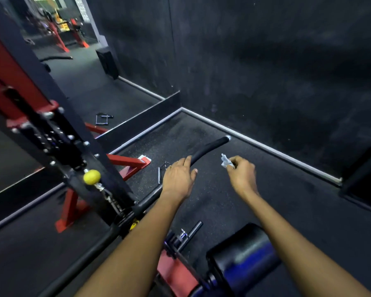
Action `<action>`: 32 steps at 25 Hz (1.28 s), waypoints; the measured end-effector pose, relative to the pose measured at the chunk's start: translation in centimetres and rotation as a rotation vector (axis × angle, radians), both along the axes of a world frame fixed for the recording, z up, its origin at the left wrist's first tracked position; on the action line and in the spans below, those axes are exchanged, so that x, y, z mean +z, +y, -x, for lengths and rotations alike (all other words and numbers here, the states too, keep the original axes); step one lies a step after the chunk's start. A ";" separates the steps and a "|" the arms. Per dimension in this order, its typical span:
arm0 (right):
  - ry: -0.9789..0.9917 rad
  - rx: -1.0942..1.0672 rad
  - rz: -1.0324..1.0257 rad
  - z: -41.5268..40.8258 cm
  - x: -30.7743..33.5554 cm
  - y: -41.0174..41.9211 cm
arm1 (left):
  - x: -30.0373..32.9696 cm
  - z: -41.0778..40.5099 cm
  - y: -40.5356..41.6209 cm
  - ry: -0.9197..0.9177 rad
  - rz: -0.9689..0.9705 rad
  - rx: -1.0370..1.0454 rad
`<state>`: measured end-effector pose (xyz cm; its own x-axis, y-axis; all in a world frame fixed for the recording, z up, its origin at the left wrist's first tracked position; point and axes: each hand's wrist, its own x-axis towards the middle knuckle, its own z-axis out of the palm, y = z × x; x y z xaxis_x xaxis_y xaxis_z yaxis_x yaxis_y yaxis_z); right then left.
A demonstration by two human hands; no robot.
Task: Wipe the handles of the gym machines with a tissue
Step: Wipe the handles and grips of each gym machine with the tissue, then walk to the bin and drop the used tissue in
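Observation:
A long black pull-down bar hangs across the middle of the view, its padded handle (210,149) bending down to a silver end cap at the right. My left hand (179,179) lies over the bar just left of the padded grip, fingers loosely curved on top of it. My right hand (242,172) is to the right of the handle, apart from it, and pinches a small crumpled white tissue (225,161) between its fingertips.
The red and black machine frame (51,129) with a yellow knob (92,177) rises at the left. A black roller pad (240,254) and red seat post sit below my arms. Loose metal handles (162,171) lie on the dark rubber floor. Dark walls and a mirror close the corner.

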<state>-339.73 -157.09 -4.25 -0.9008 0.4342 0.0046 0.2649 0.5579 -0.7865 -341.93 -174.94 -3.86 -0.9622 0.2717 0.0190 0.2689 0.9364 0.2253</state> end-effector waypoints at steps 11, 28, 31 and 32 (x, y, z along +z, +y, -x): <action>0.076 0.038 -0.453 -16.8 15.4 -7.0 | 13.2 -16.4 -6.0 0.192 -0.101 0.027; 0.178 -0.100 -0.580 -35.3 17.7 -12.6 | 14.6 -33.2 -10.0 0.236 -0.163 -0.127; 0.190 -0.112 -0.552 -36.6 18.0 -12.3 | 14.5 -34.6 -9.5 0.224 -0.141 -0.121; 0.195 -0.114 -0.546 -37.2 18.1 -12.0 | 14.7 -35.2 -9.2 0.227 -0.133 -0.125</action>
<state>-302.54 -169.10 13.83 -0.8087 0.4165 0.4154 0.2264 0.8721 -0.4337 -306.78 -184.11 10.85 -0.8885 0.3685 0.2735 0.4378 0.8592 0.2648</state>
